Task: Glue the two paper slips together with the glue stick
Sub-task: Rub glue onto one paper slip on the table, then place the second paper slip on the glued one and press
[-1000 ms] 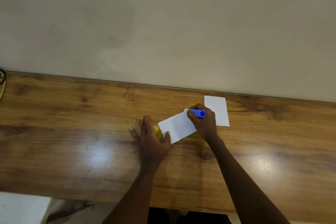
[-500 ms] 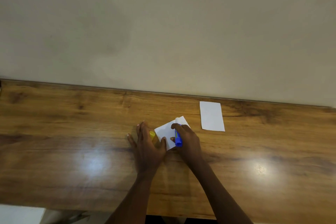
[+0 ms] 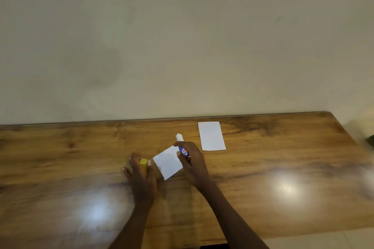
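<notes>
One white paper slip (image 3: 168,162) lies tilted on the wooden table (image 3: 283,168), between my hands. My right hand (image 3: 192,162) is closed around the blue glue stick (image 3: 183,150), whose white glue tip (image 3: 179,137) points away from me past the slip's far corner. My left hand (image 3: 141,176) rests on the table just left of the slip, with the yellow cap (image 3: 143,162) held between its fingers. The second white slip (image 3: 211,136) lies flat farther back on the right, apart from both hands.
A plain beige wall (image 3: 182,36) stands along the table's far edge. The table's right end (image 3: 348,137) and near edge (image 3: 283,232) are in view. Bright light reflections sit on the wood at left and right.
My right hand swept the glue stick across the tilted slip and now holds it with the tip past the slip's far corner. My left hand slid off the slip's left edge. The camera shifted left.
</notes>
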Tool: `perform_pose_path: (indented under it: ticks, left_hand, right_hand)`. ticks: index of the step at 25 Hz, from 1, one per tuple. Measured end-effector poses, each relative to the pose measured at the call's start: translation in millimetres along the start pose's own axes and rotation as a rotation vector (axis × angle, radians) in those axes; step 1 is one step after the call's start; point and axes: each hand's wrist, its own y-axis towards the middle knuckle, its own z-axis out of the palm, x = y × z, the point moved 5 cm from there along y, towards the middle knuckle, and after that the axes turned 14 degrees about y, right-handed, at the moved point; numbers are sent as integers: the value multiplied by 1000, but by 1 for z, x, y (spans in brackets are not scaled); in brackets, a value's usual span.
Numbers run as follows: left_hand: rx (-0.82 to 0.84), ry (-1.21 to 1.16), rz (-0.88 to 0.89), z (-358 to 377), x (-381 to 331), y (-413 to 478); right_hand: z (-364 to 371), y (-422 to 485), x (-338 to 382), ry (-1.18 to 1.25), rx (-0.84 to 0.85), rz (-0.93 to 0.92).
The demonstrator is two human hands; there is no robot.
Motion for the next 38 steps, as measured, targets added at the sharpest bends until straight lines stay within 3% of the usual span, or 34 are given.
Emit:
perform_pose_path:
  ticks: [5,10,16,22,32,38]
  left_hand:
    - [63,32,26,15,-28,-6]
    - [211,84,254,80,-136,-58]
    - [451,342,471,161,-195,-113]
    - [498,571,487,190,-187,-124]
    - [530,658,524,188,-190,-127]
    - [716,499,481,185,-187,-117]
  right_hand:
    - [-83,-14,1,313,-269,-25]
    - [-181,-26,-15,314,-447,43]
    - [-255,-31,-39,105,-450,60]
    - [-273,-36,-66,99,-467,90]
    - [-273,-36,-69,61,-471,75]
    - [-280,-42,-61,128,-458,131]
